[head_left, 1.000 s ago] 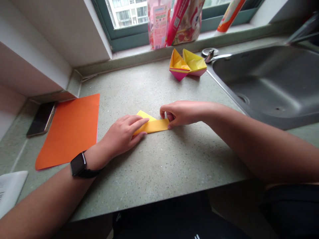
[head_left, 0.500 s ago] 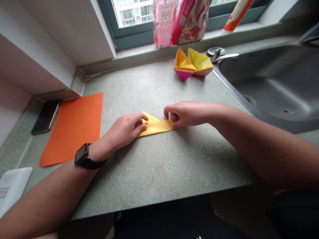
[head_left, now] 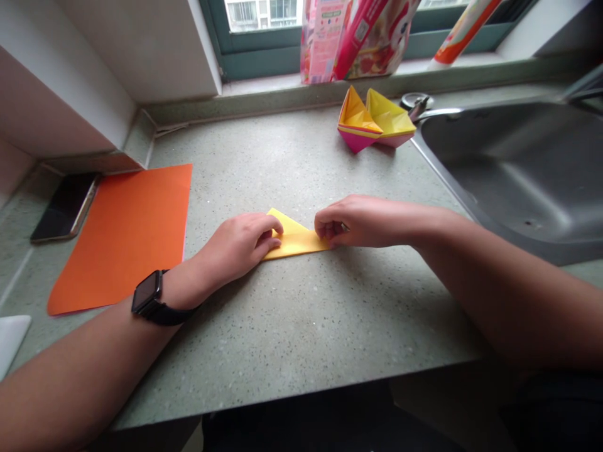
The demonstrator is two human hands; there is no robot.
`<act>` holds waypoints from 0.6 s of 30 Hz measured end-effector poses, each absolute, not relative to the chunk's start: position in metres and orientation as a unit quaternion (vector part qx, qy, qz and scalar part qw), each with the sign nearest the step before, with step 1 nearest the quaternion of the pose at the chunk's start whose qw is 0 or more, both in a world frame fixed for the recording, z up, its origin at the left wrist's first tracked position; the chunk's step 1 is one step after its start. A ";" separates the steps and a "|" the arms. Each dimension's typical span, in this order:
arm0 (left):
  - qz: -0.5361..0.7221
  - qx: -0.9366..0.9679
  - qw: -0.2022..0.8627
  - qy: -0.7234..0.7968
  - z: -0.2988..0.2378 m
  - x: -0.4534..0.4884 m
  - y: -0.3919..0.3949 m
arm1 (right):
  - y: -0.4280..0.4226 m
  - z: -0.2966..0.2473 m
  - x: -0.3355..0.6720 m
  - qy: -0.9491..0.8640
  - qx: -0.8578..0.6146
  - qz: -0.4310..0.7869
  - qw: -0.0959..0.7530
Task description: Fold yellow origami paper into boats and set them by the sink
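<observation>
Head view, your left hand (head_left: 240, 242) on yellow paper (head_left: 298, 242), right hand (head_left: 351, 221) at its right end, fingers (head_left: 268, 245) curled, grips unclear

Matt yellow paper (head_left: 296, 242); speckled stone-look counter (head_left: 301, 326); smooth metal sink (head_left: 499, 169).

Speckled grey-green counter (head_left: 292, 339) w/ metal sink (head_left: 509, 157) set in at R. Lying on it: folded yellow ppr (head_left: 293, 238) approx. mid; big orange sheet (head_left: 129, 232) to L, dark phone (head_left: 65, 207) just beside its far-L corner; 2 ppr boats (head_left: 370, 130) side by side at back, nr sink; white item (head_left: 12, 336) far L, partly in view, can't ID
</observation>
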State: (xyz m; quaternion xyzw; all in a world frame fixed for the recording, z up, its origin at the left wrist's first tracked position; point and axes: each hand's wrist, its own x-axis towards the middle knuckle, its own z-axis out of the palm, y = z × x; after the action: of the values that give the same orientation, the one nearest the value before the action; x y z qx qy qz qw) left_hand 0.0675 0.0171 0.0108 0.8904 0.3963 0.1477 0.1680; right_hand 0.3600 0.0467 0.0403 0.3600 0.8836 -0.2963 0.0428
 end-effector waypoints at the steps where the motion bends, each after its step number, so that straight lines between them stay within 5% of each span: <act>1: 0.149 0.890 0.169 0.396 0.011 0.067 0.017 | 0.048 0.040 0.360 0.880 0.366 -0.299 0.044; 18: 0.160 0.887 0.174 0.396 0.009 0.067 0.017 | 0.047 0.041 0.356 0.870 0.390 -0.299 0.051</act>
State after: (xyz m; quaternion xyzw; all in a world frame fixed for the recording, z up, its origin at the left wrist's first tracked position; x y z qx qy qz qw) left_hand 0.0670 0.0171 0.0090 0.8869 0.3965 0.1605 0.1745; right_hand 0.3562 0.0466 0.0413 0.3897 0.8697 -0.2987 0.0507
